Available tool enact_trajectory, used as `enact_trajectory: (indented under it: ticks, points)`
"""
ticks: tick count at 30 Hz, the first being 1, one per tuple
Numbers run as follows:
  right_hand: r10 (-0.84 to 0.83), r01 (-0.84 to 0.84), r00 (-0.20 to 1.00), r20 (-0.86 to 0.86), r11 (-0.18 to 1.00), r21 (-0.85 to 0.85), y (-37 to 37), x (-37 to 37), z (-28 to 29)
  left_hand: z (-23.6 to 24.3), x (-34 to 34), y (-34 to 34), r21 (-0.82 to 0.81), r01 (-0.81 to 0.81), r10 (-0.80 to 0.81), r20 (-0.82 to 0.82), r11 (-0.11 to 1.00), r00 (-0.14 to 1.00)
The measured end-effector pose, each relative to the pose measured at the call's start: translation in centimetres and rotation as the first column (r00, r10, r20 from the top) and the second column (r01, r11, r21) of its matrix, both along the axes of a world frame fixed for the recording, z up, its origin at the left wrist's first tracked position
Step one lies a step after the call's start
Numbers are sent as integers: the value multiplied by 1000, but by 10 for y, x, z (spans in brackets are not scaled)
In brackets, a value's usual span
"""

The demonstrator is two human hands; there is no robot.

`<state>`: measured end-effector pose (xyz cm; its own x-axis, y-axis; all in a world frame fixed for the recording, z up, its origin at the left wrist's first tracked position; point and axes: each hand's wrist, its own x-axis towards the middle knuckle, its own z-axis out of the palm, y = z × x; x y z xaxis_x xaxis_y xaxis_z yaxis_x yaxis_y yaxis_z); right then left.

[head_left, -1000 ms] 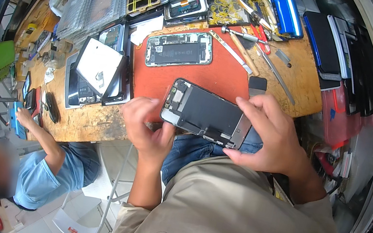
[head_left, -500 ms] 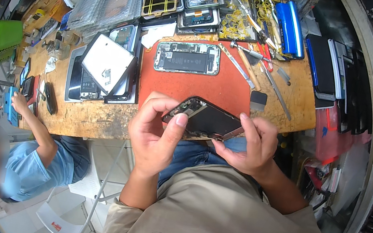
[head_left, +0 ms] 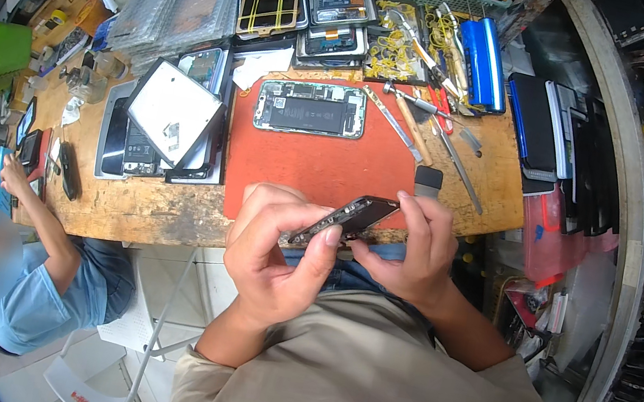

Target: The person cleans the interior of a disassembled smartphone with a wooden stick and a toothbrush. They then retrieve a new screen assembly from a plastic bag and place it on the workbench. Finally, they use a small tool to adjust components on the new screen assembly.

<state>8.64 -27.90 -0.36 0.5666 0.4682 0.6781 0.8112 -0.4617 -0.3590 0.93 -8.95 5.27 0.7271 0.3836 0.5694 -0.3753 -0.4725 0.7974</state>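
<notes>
A black phone screen (head_left: 366, 215) is held tilted between both hands, just past the bench's front edge. Its inner side has small parts along one end, and a narrow edge faces me. My left hand (head_left: 275, 255) grips one end with thumb and curled fingers. At the opposite end, my right hand (head_left: 414, 256) pinches the screen between thumb and fingertips. Beyond them, an opened phone (head_left: 311, 109) with a black battery and exposed boards lies flat on the red mat (head_left: 306, 168).
Right of the mat lie a wooden-handled tool (head_left: 413, 125), a long metal file (head_left: 461, 174) and a grey scraper-like piece (head_left: 428, 182). A white-topped tablet stack (head_left: 173, 115) stands left. A blue roll (head_left: 484, 64) is at the back; a co-worker (head_left: 49, 282) sits at left.
The screen has been tipped more on edge, so less of its dark face shows. My left fingers have curled further round it. The view has shifted slightly.
</notes>
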Motion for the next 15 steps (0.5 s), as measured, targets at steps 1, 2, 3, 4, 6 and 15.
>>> enact_trajectory:
  ticks: [1,2,3,4,6,15]
  points:
    - [2,-2,1000,-4,1000,-1,1,0,1,0,0,-1,-1,-3,3,9,1000,1000]
    - [3,-3,1000,-7,1000,-1,2,0,1,0,0,-1,7,-3,3,7,1000,1000]
    - [6,-6,1000,-11,1000,-3,2,0,1,0,0,-2,3,0,0,7,1000,1000]
    - [8,-9,1000,-16,1000,-5,3,0,2,0,0,-3,-12,7,-7,10,1000,1000]
    - [12,-13,1000,-23,1000,-12,4,0,2,0,1,-4,-4,-2,2,2,1000,1000]
    - [40,-43,997,-69,998,-40,7,-4,1,2,2,-5,13,-21,22,-39,1000,999]
